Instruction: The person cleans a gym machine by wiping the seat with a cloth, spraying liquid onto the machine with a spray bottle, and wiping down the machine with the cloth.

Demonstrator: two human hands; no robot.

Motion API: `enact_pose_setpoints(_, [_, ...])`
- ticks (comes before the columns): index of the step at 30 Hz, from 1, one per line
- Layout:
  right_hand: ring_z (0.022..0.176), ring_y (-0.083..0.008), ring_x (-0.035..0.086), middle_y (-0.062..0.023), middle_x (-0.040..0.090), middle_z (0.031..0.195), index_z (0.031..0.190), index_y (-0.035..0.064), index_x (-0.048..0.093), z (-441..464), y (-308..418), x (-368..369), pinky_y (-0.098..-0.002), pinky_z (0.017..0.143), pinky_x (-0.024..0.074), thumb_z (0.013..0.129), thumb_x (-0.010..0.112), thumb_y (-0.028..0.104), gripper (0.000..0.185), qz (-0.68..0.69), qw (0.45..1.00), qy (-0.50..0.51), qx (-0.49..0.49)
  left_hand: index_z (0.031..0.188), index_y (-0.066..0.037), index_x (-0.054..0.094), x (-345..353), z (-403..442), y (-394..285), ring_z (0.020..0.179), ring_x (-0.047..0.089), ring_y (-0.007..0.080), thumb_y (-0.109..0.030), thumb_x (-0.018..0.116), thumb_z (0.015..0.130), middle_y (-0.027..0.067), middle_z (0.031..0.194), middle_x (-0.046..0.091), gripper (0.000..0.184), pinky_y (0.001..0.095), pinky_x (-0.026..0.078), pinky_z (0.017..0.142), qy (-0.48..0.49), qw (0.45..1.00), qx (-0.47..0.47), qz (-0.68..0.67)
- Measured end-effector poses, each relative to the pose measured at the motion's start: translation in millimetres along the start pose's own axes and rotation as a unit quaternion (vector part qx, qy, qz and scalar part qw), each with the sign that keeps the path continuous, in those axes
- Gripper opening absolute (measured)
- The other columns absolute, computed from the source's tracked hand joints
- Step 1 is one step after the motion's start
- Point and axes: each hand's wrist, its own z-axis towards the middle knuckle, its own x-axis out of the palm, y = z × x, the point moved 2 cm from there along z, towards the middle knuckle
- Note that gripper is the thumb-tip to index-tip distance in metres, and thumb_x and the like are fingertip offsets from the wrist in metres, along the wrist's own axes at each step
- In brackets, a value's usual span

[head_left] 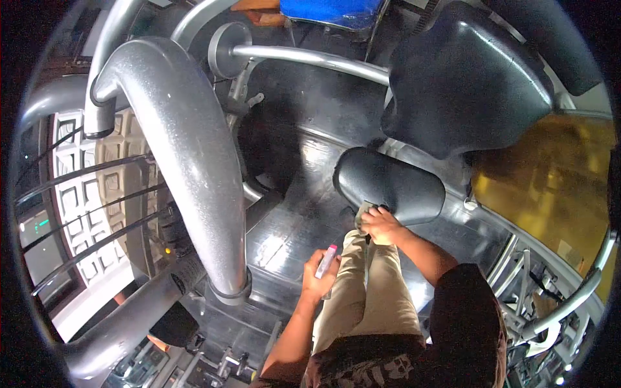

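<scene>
My left hand (317, 279) is closed around a small whitish bottle with a pink top (326, 261), held upright beside my left leg. My right hand (381, 227) grips a folded greyish-green cloth (363, 213) at the near edge of a black padded seat (391, 184). The cloth appears to touch the pad, though my fingers partly cover the contact. The seat's top is smooth and slightly shiny.
A thick silver tube frame (187, 149) curves down on the left. Beyond the seat stands a larger black backrest (466, 84), with a silver bar (317, 59) running to it. A yellow-brown panel (550, 194) is at right, and a blue pad (333, 11) at the top.
</scene>
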Motion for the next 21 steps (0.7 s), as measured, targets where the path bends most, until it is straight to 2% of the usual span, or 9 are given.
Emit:
enact_pose_setpoints(2, [0.122, -0.032, 0.05, -0.0084, 0.057, 0.126, 0.115, 0.0199, 0.074, 14.8, -7.7, -11.8, -0.0465, 0.097, 0.0446, 0.084, 0.067, 0.018, 0.032, 0.075, 0.987, -0.133, 0.043, 0.094, -0.006, 0.061, 1.1, 1.4, -1.8, 0.064, 0.054, 0.0047, -0.011, 0.073, 0.094, -0.0027, 0.072, 0.06, 0.013, 0.0258, 0.047, 0.057, -0.005, 1.0, 0.01, 0.001])
enact_pose_setpoints(4, [0.108, -0.0371, 0.054, -0.0138, 0.055, 0.114, 0.11, 0.0165, 0.071, 45.1, -24.1, -33.4, -0.0501, 0.087, 0.0479, 0.086, 0.067, 0.016, 0.024, 0.122, 0.942, -0.297, 0.1, 0.095, -0.005, 0.062, 1.4, -1.9, 3.0, 0.066, 0.053, 0.0044, -0.011, 0.074, 0.094, -0.003, 0.073, 0.06, 0.014, 0.0257, 0.047, 0.058, -0.003, 1.0, -0.012, -0.011])
enact_pose_setpoints(5, [0.102, -0.0378, 0.054, -0.0141, 0.054, 0.111, 0.109, 0.0156, 0.071, 56.7, -31.4, -53.6, -0.0509, 0.084, 0.048, 0.086, 0.067, 0.013, 0.024, 0.1, 0.914, -0.385, 0.081, 0.095, -0.005, 0.062, 1.6, -5.3, 2.0, 0.066, 0.054, 0.0045, -0.011, 0.074, 0.094, -0.0029, 0.073, 0.06, 0.014, 0.0255, 0.047, 0.058, -0.009, 1.0, -0.007, -0.001])
enact_pose_setpoints(6, [0.099, -0.0381, 0.055, -0.0138, 0.055, 0.111, 0.111, 0.0163, 0.071, 76.1, -48.5, -51.1, -0.0514, 0.081, 0.0481, 0.084, 0.068, 0.011, 0.027, 0.079, 0.901, -0.417, 0.089, 0.096, -0.005, 0.062, 1.0, -7.5, -1.4, 0.066, 0.054, 0.0047, -0.011, 0.074, 0.094, -0.0028, 0.074, 0.061, 0.014, 0.0254, 0.047, 0.058, -0.012, 1.0, 0.0, 0.012])
enact_pose_setpoints(8, [0.109, -0.0358, 0.053, -0.0108, 0.056, 0.116, 0.111, 0.0182, 0.071, 91.7, -57.5, -71.0, -0.0487, 0.091, 0.0463, 0.083, 0.069, 0.011, 0.028, 0.113, 0.889, -0.418, 0.147, 0.097, -0.005, 0.062, 0.1, -10.8, 0.6, 0.065, 0.055, 0.0052, -0.011, 0.074, 0.094, -0.0024, 0.074, 0.061, 0.013, 0.0252, 0.048, 0.059, -0.015, 1.0, 0.012, 0.021])
enact_pose_setpoints(10, [0.115, -0.035, 0.051, -0.009, 0.057, 0.122, 0.113, 0.0189, 0.071, 98.3, -61.4, -65.8, -0.0485, 0.096, 0.0445, 0.082, 0.068, 0.008, 0.033, 0.069, 0.914, -0.357, 0.181, 0.097, -0.005, 0.062, 4.6, -16.8, 11.1, 0.065, 0.056, 0.0058, -0.012, 0.073, 0.094, -0.0019, 0.075, 0.061, 0.013, 0.0251, 0.048, 0.058, -0.015, 1.0, 0.018, 0.008])
enact_pose_setpoints(13, [0.121, -0.0362, 0.05, -0.0084, 0.056, 0.131, 0.116, 0.0193, 0.072, 76.3, -49.6, -42.3, -0.0488, 0.101, 0.0437, 0.081, 0.067, 0.006, 0.038, 0.105, 0.95, -0.223, 0.189, 0.098, -0.005, 0.062, 9.4, -25.6, 15.9, 0.063, 0.058, 0.0072, -0.012, 0.072, 0.094, -0.001, 0.075, 0.062, 0.012, 0.026, 0.05, 0.057, -0.012, 1.0, -0.007, 0.0])
enact_pose_setpoints(19, [0.13, -0.0409, 0.045, -0.0112, 0.048, 0.146, 0.12, 0.0198, 0.07, -38.1, -7.7, 12.6, -0.0493, 0.11, 0.041, 0.081, 0.064, 0.001, 0.044, 0.162, 0.942, -0.19, 0.223, 0.095, -0.005, 0.062, 24.7, -47.1, -23.3, 0.061, 0.059, 0.0083, -0.011, 0.071, 0.095, 0.0004, 0.075, 0.063, 0.011, 0.0274, 0.051, 0.055, -0.007, 1.0, -0.014, -0.013])
enact_pose_setpoints(21, [0.129, -0.0424, 0.046, -0.0125, 0.049, 0.144, 0.124, 0.0191, 0.068, -70.7, -3.9, 41.1, -0.0501, 0.11, 0.0417, 0.082, 0.064, 0.006, 0.044, 0.188, 0.941, -0.131, 0.248, 0.095, -0.004, 0.062, 29.2, -56.0, -38.5, 0.061, 0.059, 0.0086, -0.011, 0.07, 0.095, 0.0009, 0.075, 0.063, 0.011, 0.0274, 0.05, 0.055, -0.007, 0.999, 0.035, -0.029])
